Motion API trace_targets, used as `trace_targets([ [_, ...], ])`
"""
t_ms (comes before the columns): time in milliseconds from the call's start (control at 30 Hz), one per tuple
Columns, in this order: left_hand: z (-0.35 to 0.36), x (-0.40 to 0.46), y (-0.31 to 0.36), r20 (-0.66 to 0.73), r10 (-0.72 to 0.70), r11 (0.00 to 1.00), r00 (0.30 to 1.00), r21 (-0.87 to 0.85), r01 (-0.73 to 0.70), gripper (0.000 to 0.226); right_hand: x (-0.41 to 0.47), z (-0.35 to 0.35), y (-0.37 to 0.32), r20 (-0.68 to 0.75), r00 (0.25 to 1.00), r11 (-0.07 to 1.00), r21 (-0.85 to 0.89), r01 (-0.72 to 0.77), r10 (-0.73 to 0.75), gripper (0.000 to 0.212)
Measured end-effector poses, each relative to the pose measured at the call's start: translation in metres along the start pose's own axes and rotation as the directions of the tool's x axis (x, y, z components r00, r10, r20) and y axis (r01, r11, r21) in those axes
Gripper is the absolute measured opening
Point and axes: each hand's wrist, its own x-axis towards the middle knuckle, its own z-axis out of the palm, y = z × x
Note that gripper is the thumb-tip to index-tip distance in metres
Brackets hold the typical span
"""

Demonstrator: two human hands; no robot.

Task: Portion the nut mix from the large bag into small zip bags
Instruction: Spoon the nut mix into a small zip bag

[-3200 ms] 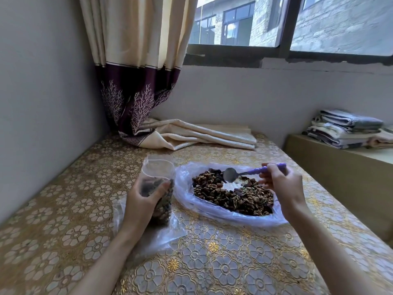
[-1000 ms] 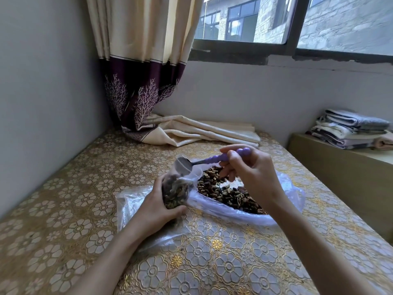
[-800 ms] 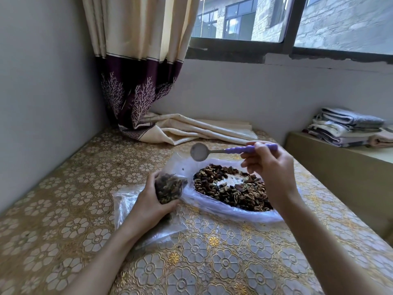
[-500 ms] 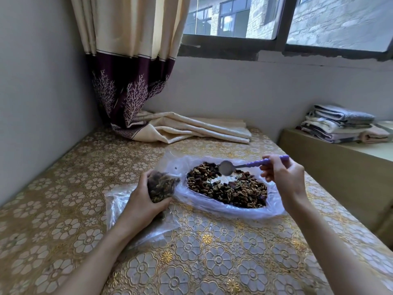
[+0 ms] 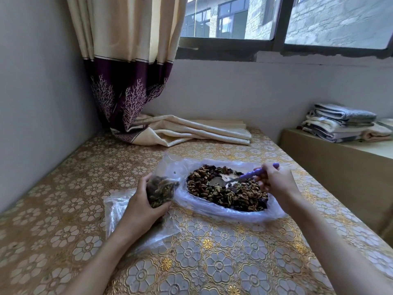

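since 0.5 s ago: metal spoon with purple plastic handle (image 5: 244, 177) lowered from just above the heap, bowl now down among the brown mixed nuts (image 5: 229, 193), near the pale bare patch at the heap's middle. right hand (image 5: 274, 181) dropped slightly with it. versus 1.0 s ago: spoon no longer at the mouth of the small bag. left hand and small bag much as half a second back.

grip, right: fingers curled and pinched round the purple handle near its far end, handle tip poking out past the knuckles toward 2 o'clock, spoon bowl pointing toward 9 o'clock.

grip, left: left hand (image 5: 141, 206) wrapped round the small clear zip bag part-filled with nuts (image 5: 160, 191), thumb across the near side, fingers curled round behind; bag upright, its empty top rising clear above the fill.

placement: large clear plastic bag spread open and flat (image 5: 223, 212) at table centre, nuts heaped inside. small bag touching its rim at 9 o'clock. beneath left hand and wrist, a flat pile of empty clear plastic bags (image 5: 119, 207) on the gold floral-patterned tablecloth (image 5: 212, 262).

far edge, 12 o'clock: cream and purple curtain (image 5: 131, 71) trailing onto the table. 2 o'clock, well apart: folded cloths stacked (image 5: 340, 122) on a side ledge.
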Motion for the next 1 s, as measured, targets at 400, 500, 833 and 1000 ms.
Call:
trace_targets([
  [400, 0.001, 0.001, -0.001, 0.032, -0.002, 1.000, 0.999, 0.009, 0.001, 0.069, 0.003, 0.007, 0.005, -0.102, 0.989, 0.993, 0.066, -0.100, 0.107, 0.031],
  [500, 0.002, 0.002, -0.001, 0.050, -0.002, 0.999, 0.999, 0.035, 0.000, 0.070, 0.003, 0.004, 0.006, -0.152, 0.982, 0.989, 0.115, -0.096, 0.113, 0.030],
  [833, 0.003, 0.001, 0.000, 0.095, -0.005, 0.999, 0.995, 0.051, 0.000, 0.077, 0.000, 0.015, -0.023, -0.161, 0.986, 0.981, 0.195, -0.002, 0.034, 0.030],
  [1000, 0.003, 0.001, 0.001, 0.094, -0.007, 0.999, 0.996, 0.045, 0.003, 0.076, -0.006, 0.040, -0.042, -0.059, 0.998, 0.964, 0.265, 0.002, 0.014, 0.030],
])
